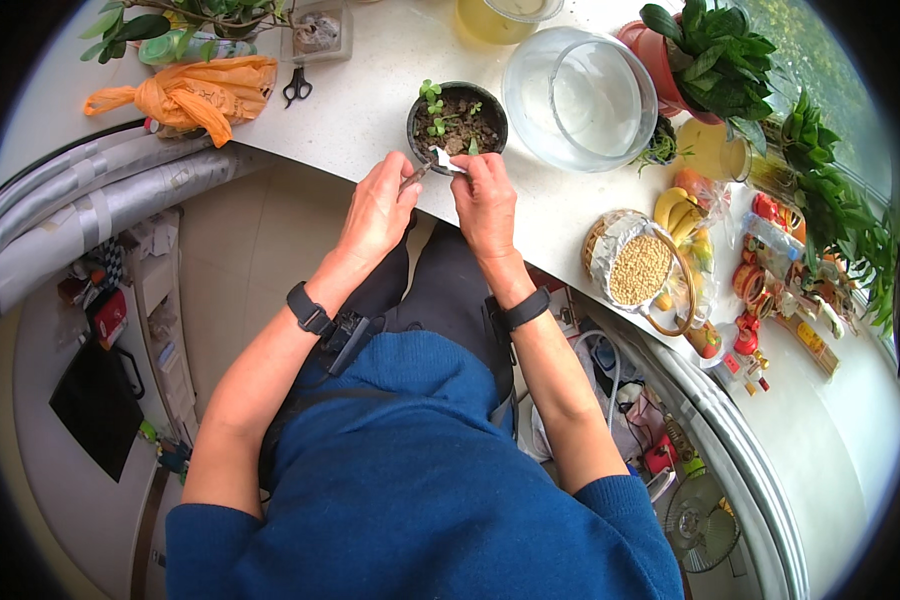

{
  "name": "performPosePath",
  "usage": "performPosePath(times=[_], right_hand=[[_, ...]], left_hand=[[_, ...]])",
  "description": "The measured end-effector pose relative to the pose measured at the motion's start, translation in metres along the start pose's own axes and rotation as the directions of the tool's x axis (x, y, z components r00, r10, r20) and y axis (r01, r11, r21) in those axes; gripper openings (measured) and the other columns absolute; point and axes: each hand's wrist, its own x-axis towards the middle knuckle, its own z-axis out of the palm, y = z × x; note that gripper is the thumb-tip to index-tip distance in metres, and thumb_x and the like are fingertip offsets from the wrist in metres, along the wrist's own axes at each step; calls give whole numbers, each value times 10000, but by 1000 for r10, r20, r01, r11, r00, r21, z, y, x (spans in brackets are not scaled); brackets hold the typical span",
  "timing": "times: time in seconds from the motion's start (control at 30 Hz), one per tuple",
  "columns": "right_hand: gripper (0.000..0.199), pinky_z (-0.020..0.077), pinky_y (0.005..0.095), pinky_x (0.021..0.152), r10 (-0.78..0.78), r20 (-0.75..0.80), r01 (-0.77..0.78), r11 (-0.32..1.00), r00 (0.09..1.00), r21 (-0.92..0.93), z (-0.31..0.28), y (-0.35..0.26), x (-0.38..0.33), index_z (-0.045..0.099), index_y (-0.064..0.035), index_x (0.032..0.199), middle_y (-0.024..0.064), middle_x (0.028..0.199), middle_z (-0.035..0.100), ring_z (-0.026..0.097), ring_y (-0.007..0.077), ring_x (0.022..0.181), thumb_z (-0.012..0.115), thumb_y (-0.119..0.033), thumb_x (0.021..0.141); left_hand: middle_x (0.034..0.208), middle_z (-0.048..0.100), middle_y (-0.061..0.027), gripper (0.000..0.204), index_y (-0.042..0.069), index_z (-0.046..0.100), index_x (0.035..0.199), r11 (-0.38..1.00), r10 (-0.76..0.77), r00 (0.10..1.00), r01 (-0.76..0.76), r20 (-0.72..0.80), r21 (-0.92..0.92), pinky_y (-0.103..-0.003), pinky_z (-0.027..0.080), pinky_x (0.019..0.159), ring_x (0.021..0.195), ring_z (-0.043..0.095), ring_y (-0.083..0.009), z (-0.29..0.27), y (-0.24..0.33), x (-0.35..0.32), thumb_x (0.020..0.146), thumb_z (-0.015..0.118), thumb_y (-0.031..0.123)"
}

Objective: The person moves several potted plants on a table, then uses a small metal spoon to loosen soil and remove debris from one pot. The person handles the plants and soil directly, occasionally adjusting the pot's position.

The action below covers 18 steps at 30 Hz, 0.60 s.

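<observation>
A person in a blue sweater sat at a white desk (370, 110), both hands working at the near rim of a small black pot (457, 122) of dark soil with a few green seedlings (432, 98). The left hand (378, 212) was closed around a thin tool (416, 176), seemingly tweezers or a small blade, its tip angled toward the pot; the right hand (485, 200) pinched a small white scrap (444, 160), perhaps a paper packet or label, right at the pot's edge. The scrap looked light and limp, easily creased or dropped, and best held by its corner as it was; the pot appeared rigid and fairly light, safest gripped around its wall rather than by the soil, while the seedlings looked fragile enough to bruise at a touch. The desk's surface appeared smooth and hard, curving along a window. Behind the pot stood a large clear glass bowl (578, 98), with a potted leafy plant (715, 62) beside it; to the left lay black scissors (297, 86) and a knotted orange plastic bag (185, 92). To the right sat a foil-lined basket of grain (640, 268), bananas (678, 212) and a jumble of small red items. Cluttered shelves and a small fan (705, 520) occupied the floor below.
</observation>
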Motion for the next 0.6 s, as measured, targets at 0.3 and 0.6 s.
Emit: performPosePath(times=[0.3, 0.6], right_hand=[[203, 514, 447, 662, 44, -24, -44, 999, 999, -26, -1, 7, 7, 611, -70, 966, 126, 915, 589, 627, 370, 775, 659, 22, 791], [191, 508, 418, 695, 44, -13, -43, 994, 999, 101, -13, -2, 9, 590, -20, 951, 163, 898, 585, 609, 363, 803, 635, 79, 794]], left_hand=[[777, 529, -127, 183, 10, 475, 948, 998, 55, 998, -55, -18, 18, -379, 455, 644, 673, 538, -259, 1, 9, 0, 875, 642, 24], [920, 570, -224, 220, 13, 463, 1008, 999, 6, 999, -8, 35, 53, -499, 474, 733, 875, 578, -460, -2, 7, -1, 861, 626, 23]])
